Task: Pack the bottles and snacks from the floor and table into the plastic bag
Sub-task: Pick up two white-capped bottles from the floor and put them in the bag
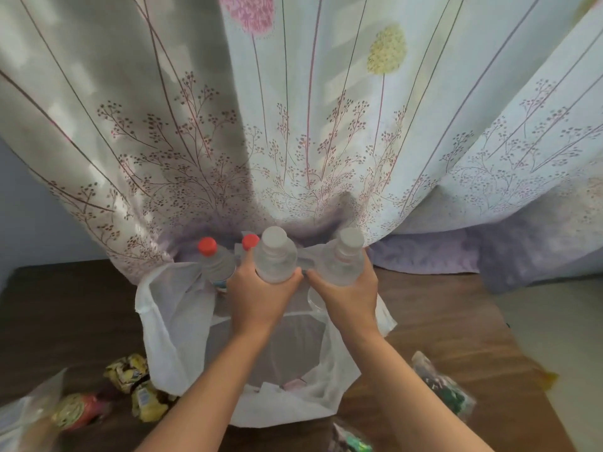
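Two clear, white-capped bottles are being held upright, side by side, above the far rim of the bag (pixel 169 337). The left hand (pixel 257 295) is gripping the left bottle (pixel 275 256), its fingers and thumb curling round the body. The right hand (pixel 346 295) is gripping the right bottle (pixel 347 256) in the same way. The two hands are almost touching, knuckles facing the camera and both forearms reaching forward over the bag.

The bag is sitting on the floor (pixel 65 305) with its white mouth gaping wide open beneath the arms. Something pinkish (pixel 295 383) is lying at its bottom, too blurred to make out.

Just left of the left hand, a red-capped bottle (pixel 217 265) is standing upright at the bag's far edge. Whether it is inside the bag or behind it cannot be told. A second red cap (pixel 249 241) is peeking out between that bottle and the left bottle.

Snacks are lying around the bag. Yellow packets (pixel 130 370) are touching its left side, a red packet (pixel 78 409) is lying further left, and a clear packet (pixel 23 415) is lying at the frame's left edge. A green packet (pixel 443 386) is lying to the right, and another green one (pixel 352 442) is showing at the bottom edge.

Behind everything a flowered curtain (pixel 293 125) is hanging down to the floor, with a purple cloth (pixel 456 249) bunching under its right side.
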The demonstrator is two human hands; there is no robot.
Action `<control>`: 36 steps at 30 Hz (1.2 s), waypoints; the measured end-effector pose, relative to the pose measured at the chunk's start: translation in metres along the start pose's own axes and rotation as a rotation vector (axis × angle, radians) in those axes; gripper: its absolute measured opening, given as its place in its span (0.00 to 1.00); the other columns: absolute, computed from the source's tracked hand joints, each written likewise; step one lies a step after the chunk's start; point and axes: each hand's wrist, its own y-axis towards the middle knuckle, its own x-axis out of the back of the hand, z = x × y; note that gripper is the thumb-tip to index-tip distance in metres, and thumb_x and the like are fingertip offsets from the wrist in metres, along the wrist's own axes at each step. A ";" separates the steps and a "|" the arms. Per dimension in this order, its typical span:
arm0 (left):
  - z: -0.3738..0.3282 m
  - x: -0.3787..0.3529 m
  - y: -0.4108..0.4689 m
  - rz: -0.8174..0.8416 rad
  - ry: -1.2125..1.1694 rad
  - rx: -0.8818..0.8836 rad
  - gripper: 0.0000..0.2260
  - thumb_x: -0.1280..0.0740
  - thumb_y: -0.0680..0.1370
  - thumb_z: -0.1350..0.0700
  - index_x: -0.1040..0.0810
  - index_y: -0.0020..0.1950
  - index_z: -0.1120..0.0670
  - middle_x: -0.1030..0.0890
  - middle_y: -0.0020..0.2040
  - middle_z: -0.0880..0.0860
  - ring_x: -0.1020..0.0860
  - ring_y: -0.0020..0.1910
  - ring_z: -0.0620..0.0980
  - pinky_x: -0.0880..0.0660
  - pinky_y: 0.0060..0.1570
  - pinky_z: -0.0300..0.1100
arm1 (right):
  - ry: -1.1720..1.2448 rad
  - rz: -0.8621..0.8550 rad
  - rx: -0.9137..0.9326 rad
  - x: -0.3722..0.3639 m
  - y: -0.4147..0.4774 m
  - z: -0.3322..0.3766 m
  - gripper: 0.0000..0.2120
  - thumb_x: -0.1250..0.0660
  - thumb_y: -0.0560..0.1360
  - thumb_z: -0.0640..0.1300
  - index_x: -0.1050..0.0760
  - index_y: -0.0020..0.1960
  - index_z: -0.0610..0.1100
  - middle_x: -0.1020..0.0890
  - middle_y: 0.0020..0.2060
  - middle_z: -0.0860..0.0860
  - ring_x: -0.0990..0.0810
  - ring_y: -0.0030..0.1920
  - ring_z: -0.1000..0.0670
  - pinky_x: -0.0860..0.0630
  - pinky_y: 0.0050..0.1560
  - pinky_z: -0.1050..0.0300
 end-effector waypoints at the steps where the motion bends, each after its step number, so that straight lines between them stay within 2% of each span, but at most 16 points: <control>1: 0.004 -0.005 0.000 -0.020 0.002 0.017 0.20 0.17 0.62 0.45 0.20 0.47 0.50 0.16 0.40 0.49 0.17 0.41 0.52 0.22 0.39 0.47 | 0.006 -0.006 -0.018 -0.002 0.004 -0.007 0.26 0.16 0.60 0.47 0.22 0.55 0.53 0.16 0.48 0.53 0.16 0.53 0.51 0.20 0.57 0.42; 5: 0.015 -0.026 -0.002 -0.049 -0.014 0.079 0.18 0.16 0.62 0.47 0.22 0.42 0.48 0.21 0.34 0.41 0.24 0.34 0.41 0.31 0.36 0.40 | -0.015 -0.024 -0.052 -0.007 0.020 -0.034 0.26 0.19 0.61 0.50 0.22 0.57 0.54 0.15 0.49 0.53 0.16 0.53 0.51 0.20 0.57 0.42; 7: 0.021 -0.037 -0.003 -0.024 -0.042 0.092 0.17 0.17 0.63 0.48 0.22 0.43 0.48 0.20 0.35 0.41 0.23 0.34 0.40 0.29 0.36 0.40 | -0.051 -0.041 -0.047 -0.009 0.025 -0.044 0.25 0.19 0.60 0.52 0.22 0.55 0.55 0.15 0.48 0.55 0.16 0.52 0.52 0.19 0.56 0.42; 12: 0.041 -0.062 -0.005 -0.048 -0.044 0.165 0.17 0.18 0.63 0.46 0.20 0.44 0.50 0.15 0.40 0.47 0.18 0.40 0.48 0.24 0.39 0.43 | -0.038 -0.061 -0.025 -0.016 0.035 -0.062 0.22 0.18 0.63 0.44 0.22 0.53 0.53 0.14 0.45 0.55 0.15 0.49 0.54 0.19 0.55 0.46; 15: 0.048 -0.073 -0.006 -0.055 -0.042 0.185 0.18 0.18 0.63 0.45 0.20 0.44 0.51 0.15 0.40 0.47 0.17 0.41 0.49 0.28 0.38 0.42 | 0.024 -0.040 -0.022 -0.021 0.041 -0.071 0.22 0.18 0.64 0.38 0.22 0.54 0.48 0.14 0.46 0.50 0.14 0.50 0.48 0.19 0.56 0.43; 18: 0.052 -0.084 -0.006 -0.066 -0.028 0.179 0.20 0.20 0.63 0.41 0.20 0.44 0.51 0.15 0.41 0.48 0.18 0.41 0.49 0.32 0.38 0.38 | 0.034 -0.017 -0.009 -0.026 0.044 -0.082 0.22 0.18 0.64 0.39 0.22 0.55 0.44 0.15 0.48 0.48 0.15 0.51 0.46 0.20 0.57 0.40; 20: 0.055 -0.092 -0.007 -0.072 -0.034 0.169 0.22 0.22 0.62 0.37 0.20 0.45 0.52 0.14 0.42 0.49 0.17 0.43 0.51 0.34 0.38 0.38 | 0.026 -0.013 -0.004 -0.027 0.046 -0.090 0.23 0.18 0.63 0.41 0.22 0.56 0.45 0.15 0.48 0.50 0.16 0.51 0.47 0.21 0.57 0.40; 23: 0.062 -0.102 -0.007 -0.084 -0.016 0.168 0.25 0.27 0.62 0.34 0.20 0.46 0.52 0.14 0.44 0.52 0.17 0.45 0.57 0.35 0.38 0.40 | 0.009 -0.021 0.006 -0.029 0.048 -0.099 0.24 0.17 0.63 0.39 0.23 0.55 0.47 0.16 0.48 0.52 0.17 0.51 0.49 0.21 0.57 0.44; 28: 0.067 -0.111 -0.004 -0.093 0.020 0.245 0.20 0.20 0.66 0.45 0.19 0.50 0.54 0.14 0.47 0.58 0.19 0.49 0.64 0.35 0.40 0.43 | 0.007 -0.028 0.003 -0.037 0.049 -0.107 0.25 0.17 0.63 0.40 0.23 0.55 0.47 0.16 0.46 0.54 0.17 0.49 0.52 0.20 0.55 0.50; 32: 0.067 -0.115 -0.003 -0.109 -0.022 0.248 0.23 0.23 0.66 0.41 0.20 0.52 0.55 0.15 0.48 0.58 0.19 0.49 0.64 0.35 0.40 0.44 | 0.072 -0.032 -0.018 -0.042 0.052 -0.110 0.25 0.18 0.63 0.37 0.23 0.56 0.42 0.16 0.48 0.50 0.17 0.49 0.50 0.20 0.57 0.46; 36: 0.064 -0.119 -0.005 -0.102 -0.101 0.283 0.22 0.24 0.66 0.44 0.20 0.54 0.55 0.15 0.50 0.55 0.19 0.50 0.60 0.37 0.39 0.39 | 0.085 -0.017 -0.010 -0.043 0.054 -0.113 0.25 0.18 0.63 0.35 0.24 0.55 0.43 0.16 0.47 0.49 0.18 0.48 0.51 0.20 0.56 0.47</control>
